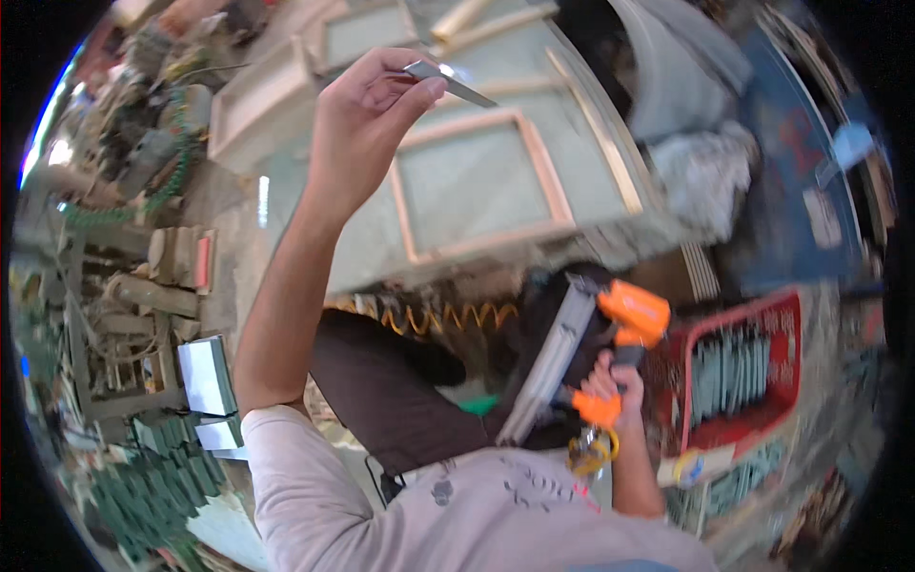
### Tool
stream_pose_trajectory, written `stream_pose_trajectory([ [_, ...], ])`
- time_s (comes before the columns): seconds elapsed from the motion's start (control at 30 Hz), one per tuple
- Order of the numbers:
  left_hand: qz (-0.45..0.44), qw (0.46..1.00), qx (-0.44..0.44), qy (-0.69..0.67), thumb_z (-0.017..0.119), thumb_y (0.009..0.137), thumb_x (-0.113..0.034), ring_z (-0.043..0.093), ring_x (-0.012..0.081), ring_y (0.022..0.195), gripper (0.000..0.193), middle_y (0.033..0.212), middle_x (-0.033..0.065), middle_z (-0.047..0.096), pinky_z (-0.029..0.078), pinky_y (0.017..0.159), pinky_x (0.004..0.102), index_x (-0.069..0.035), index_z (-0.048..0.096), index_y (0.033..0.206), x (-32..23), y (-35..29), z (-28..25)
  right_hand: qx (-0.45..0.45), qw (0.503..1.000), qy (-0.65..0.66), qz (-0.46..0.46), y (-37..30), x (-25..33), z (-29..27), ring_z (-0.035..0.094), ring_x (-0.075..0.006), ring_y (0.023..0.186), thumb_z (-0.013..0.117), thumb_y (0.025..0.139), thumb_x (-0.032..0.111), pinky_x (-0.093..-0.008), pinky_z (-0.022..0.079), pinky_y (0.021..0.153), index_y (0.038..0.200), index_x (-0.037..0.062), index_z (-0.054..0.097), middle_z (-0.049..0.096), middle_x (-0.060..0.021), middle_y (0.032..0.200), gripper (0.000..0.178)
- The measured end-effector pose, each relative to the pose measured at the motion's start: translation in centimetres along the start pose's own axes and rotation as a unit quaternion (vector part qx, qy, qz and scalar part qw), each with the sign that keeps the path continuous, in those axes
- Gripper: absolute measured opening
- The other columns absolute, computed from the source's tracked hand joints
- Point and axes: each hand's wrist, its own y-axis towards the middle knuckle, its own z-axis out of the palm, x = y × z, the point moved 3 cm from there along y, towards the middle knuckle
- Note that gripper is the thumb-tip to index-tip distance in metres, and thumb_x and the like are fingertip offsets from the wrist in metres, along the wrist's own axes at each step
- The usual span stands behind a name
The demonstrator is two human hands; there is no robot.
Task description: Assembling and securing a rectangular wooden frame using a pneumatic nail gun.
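Note:
Raised over the worktable, my left hand (367,129) pinches a thin grey metal strip (462,88) between thumb and fingers. Whether it is a stick of nails or staples is not clear. My right hand (615,386), low near my lap, grips the handle of an orange nail gun (634,313). The gun's long silver magazine (551,357) slants down toward my waist. A yellow coiled air hose (593,448) shows at the handle's end. Under my left hand, a light wooden rectangular frame (553,176) lies flat on the pale worktable (343,253).
Another wooden frame (257,110) and loose wood strips (600,133) lie on the table. To the right stands a red crate (796,353) of grey-green pieces. Stacked green-grey blocks (152,486) sit at lower left. An orange coiled hose (429,319) runs beneath the table edge.

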Motion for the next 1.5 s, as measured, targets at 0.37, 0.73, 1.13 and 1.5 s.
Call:
stream_pose_trajectory([
  [0.37, 0.158, 0.974, 0.025, 0.159, 0.062, 0.078, 0.009, 0.062, 0.0318, 0.082, 0.024, 0.099, 0.0155, 0.057, 0.052, 0.07, 0.0374, -0.003, 0.057, 0.098, 5.3, -20.1, 16.4, 0.096, 0.995, -0.02, -0.036, -0.4, 0.3, -1.0, 0.045, -0.0119, 0.054, 0.053, 0.082, 0.014, -0.0314, 0.043, 0.072, 0.1, 0.0045, 0.056, 0.041, 0.0016, 0.058, 0.021],
  [0.73, 0.119, 0.951, 0.103, 0.265, 0.057, 0.085, 0.005, 0.064, 0.04, 0.094, 0.021, 0.111, 0.0241, 0.062, 0.053, 0.075, 0.0401, -0.002, 0.043, 0.1, 8.8, -22.0, 17.7, 0.109, 0.992, -0.028, -0.064, -1.3, -0.2, -1.3, 0.048, -0.0121, 0.057, 0.052, 0.083, 0.013, -0.0318, 0.045, 0.075, 0.102, 0.0038, 0.057, 0.044, 0.0013, 0.059, 0.022],
  [1.13, 0.139, 0.925, 0.197, 0.292, 0.062, 0.077, 0.003, 0.055, 0.0357, 0.114, 0.024, 0.11, 0.0178, 0.061, 0.044, 0.094, 0.0429, -0.003, 0.046, 0.093, 8.5, -21.5, 16.9, 0.116, 0.991, -0.04, -0.056, -1.0, 0.0, -0.7, 0.049, -0.0119, 0.058, 0.053, 0.083, 0.013, -0.0308, 0.044, 0.075, 0.1, 0.0051, 0.057, 0.045, 0.0021, 0.059, 0.019],
  [1.5, 0.127, 0.946, 0.137, 0.265, 0.065, 0.072, -0.001, 0.057, 0.0352, 0.099, 0.025, 0.098, 0.0158, 0.059, 0.046, 0.087, 0.0414, -0.004, 0.05, 0.091, 6.6, -23.0, 16.0, 0.105, 0.992, -0.034, -0.067, -1.3, 0.2, -1.4, 0.043, -0.0113, 0.053, 0.055, 0.082, 0.013, -0.0298, 0.042, 0.071, 0.098, 0.0054, 0.059, 0.04, 0.0018, 0.057, 0.019],
])
